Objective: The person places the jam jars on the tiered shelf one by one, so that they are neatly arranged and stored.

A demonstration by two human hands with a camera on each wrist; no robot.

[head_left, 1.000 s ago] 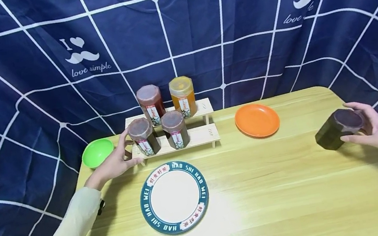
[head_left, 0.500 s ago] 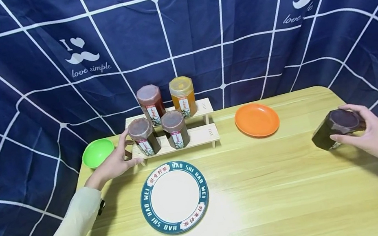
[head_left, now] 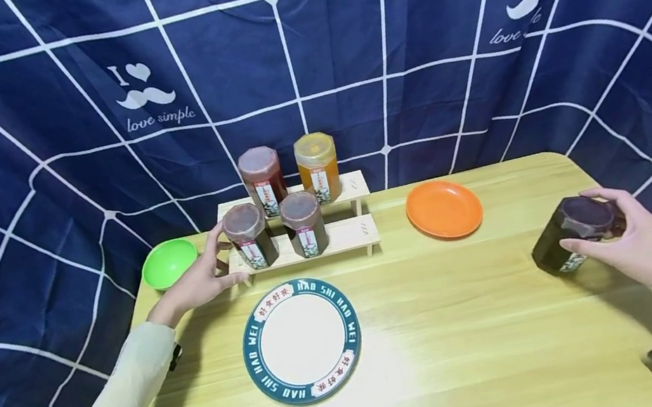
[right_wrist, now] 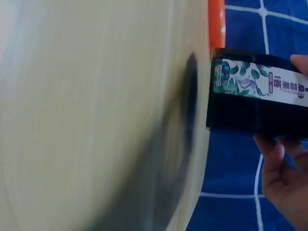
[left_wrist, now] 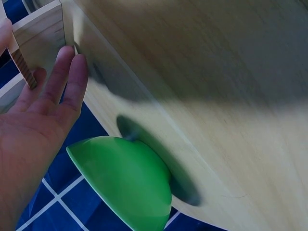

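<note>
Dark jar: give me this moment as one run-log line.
right hand: grips dark jar, tilted, over table | left hand: rests at rack end | green bowl beside it

A dark jar (head_left: pixel 574 237) is gripped, tilted, by the right hand (head_left: pixel 634 247) near the counter's (head_left: pixel 462 338) right edge. The wooden rack (head_left: pixel 306 242) at the back edge is touched by the left hand (head_left: pixel 198 284).

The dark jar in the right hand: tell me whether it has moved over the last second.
Yes. The dark jar, gripped by the right hand, has shifted left and slightly toward the person, closing in on the orange plate.
</note>
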